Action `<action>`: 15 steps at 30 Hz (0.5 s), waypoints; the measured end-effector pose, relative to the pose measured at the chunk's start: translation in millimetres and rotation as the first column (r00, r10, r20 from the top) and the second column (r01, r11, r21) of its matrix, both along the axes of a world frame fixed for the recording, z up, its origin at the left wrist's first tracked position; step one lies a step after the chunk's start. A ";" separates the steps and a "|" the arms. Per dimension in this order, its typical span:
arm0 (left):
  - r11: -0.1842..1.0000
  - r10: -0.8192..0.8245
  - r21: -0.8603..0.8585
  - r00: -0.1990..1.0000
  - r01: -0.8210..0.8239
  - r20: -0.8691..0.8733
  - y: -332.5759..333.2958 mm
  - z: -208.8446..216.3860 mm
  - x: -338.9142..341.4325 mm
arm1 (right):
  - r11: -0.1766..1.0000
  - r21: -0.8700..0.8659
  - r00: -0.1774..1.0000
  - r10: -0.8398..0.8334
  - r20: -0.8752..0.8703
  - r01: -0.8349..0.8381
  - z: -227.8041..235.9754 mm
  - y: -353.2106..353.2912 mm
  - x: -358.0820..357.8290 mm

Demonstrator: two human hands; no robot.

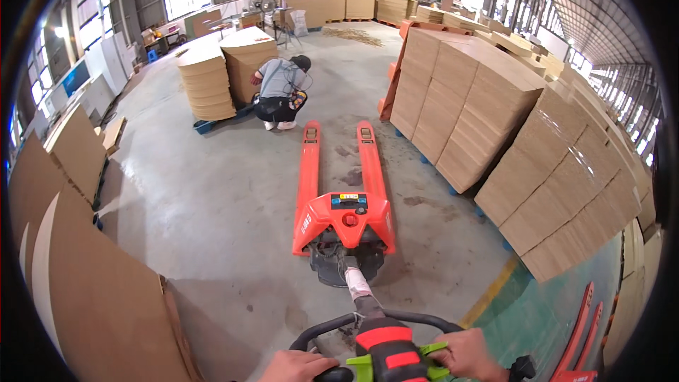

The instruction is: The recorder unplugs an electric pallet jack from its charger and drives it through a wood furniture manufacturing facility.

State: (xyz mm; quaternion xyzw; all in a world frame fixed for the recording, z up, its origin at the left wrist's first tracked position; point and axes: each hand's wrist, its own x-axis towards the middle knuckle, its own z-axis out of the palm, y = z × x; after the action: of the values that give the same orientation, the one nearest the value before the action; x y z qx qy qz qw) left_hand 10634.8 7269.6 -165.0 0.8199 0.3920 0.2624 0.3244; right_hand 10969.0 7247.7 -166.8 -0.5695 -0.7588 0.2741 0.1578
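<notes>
A red electric pallet truck [350, 218] stands ahead of me, its two forks [309, 159] pointing away with nothing on them. Its tiller handle [396, 350], black and red with green levers, reaches back to me. My left hand [300, 366] is closed on the left side of the black grip, partly cut off by the lower edge. On the right side, my right hand [470, 354] is wrapped round the handle, its thumb and fingers by a green lever [433, 348].
A person [281, 92] crouches beside stacked boards [205, 81] on a blue pallet. Tall board stacks [453, 99] line the right, brown boards [99, 297] the left. Red forks of another pallet truck [580, 332] show at lower right, near a yellow floor line [490, 293].
</notes>
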 end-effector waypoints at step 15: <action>0.992 -0.115 -0.037 0.990 0.118 0.085 146.5 -17.3 -6.8 | 0.993 0.083 0.991 -0.091 0.093 0.083 -4.5 134.7 1.4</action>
State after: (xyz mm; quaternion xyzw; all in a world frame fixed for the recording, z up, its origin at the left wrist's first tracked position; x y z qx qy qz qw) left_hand 10627.9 7416.1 -182.3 0.8227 0.3352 0.2684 0.3724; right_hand 10970.4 7382.4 -171.3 -0.6080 -0.7502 0.2088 0.1548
